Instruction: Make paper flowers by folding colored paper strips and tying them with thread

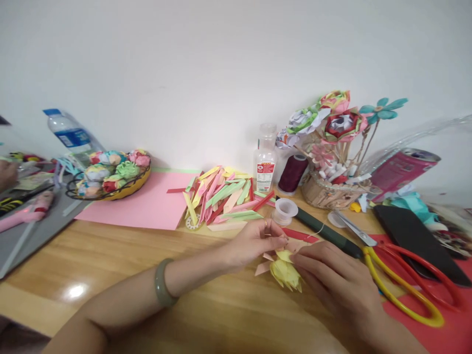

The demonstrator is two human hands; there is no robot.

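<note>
A small yellow paper flower [285, 274] hangs petals-down just above the wooden table, with peach paper pieces [263, 268] beside it. My right hand [339, 275] is closed on the flower's base from the right, its fingers bent together. From the left comes my left hand [254, 242], thumb and forefinger pinched right by the flower's base. Whatever sits between those fingertips is too small to make out. A thin pale thread [320, 230] curves up behind my right hand. A clear plastic spool [285, 210] stands just beyond my hands.
Behind lie folded paper strips [224, 194] and pink paper [136, 211]. A bottle [265, 167], dark thread cone [292, 174] and flower basket [328, 191] stand by the wall. Scissors [401, 280] and a black phone [416, 241] lie right; a flower-filled basket [136, 184] and glue gun [33, 211] left.
</note>
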